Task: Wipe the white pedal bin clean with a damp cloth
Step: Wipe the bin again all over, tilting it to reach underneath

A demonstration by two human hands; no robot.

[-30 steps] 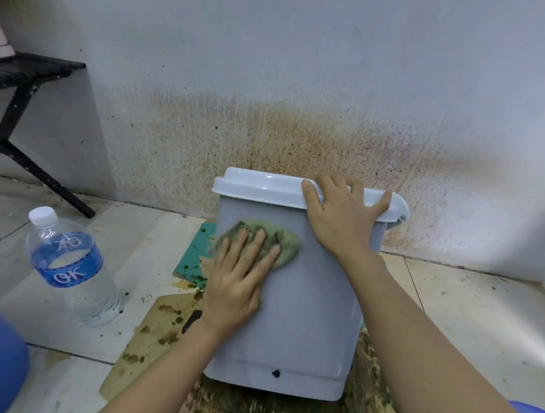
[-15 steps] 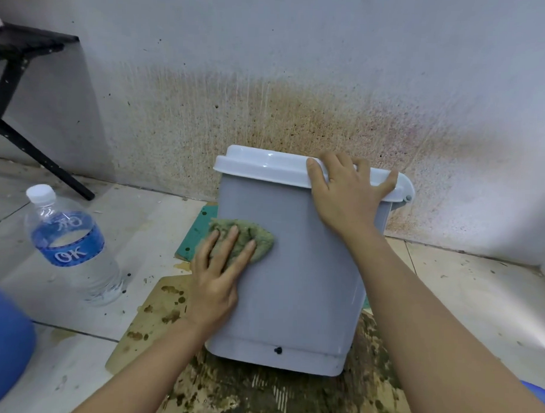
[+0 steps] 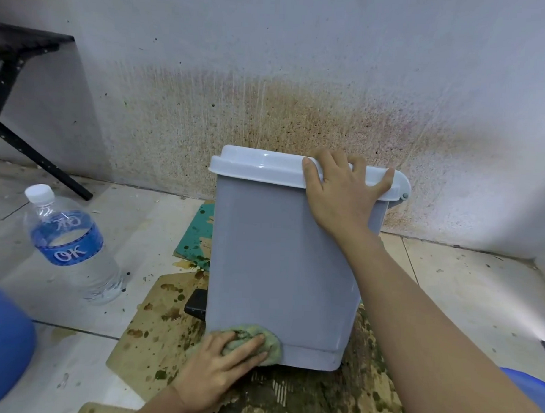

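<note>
The white pedal bin (image 3: 281, 268) is seen at the centre of the view, set upright on stained cardboard (image 3: 149, 331) that is laid over the tiled floor (image 3: 147, 220), close to a spattered wall (image 3: 268, 107). Its long axis is held vertical, with the body narrowing slightly toward the base. A broad side wall is turned toward the camera. The lid (image 3: 260, 167) is closed on top, and its hinge (image 3: 405, 196) is placed at the 3 o'clock end. A black pedal (image 3: 196, 305) is seen poking out low at the 9 o'clock side, so the front of the bin is pointed toward 9 o'clock.

The right hand (image 3: 342, 196) is draped over the lid near its 3 o'clock end. The thumb is laid along the near rim and the fingers are curled over the top, so the lid is gripped. The left hand (image 3: 219, 371) is spread, with fairly straight fingers, on a bunched green cloth (image 3: 254, 338). The cloth is pressed against the bin's lower corner, toward 7 o'clock from its centre, right at the base edge.

A water bottle (image 3: 69, 245) with a blue label is stood upright on the tiles at 9 o'clock, well apart from the bin. A green board (image 3: 199, 234) is partly hidden behind the bin. A black metal leg (image 3: 35, 158) is seen at 10 o'clock, against the wall.
</note>
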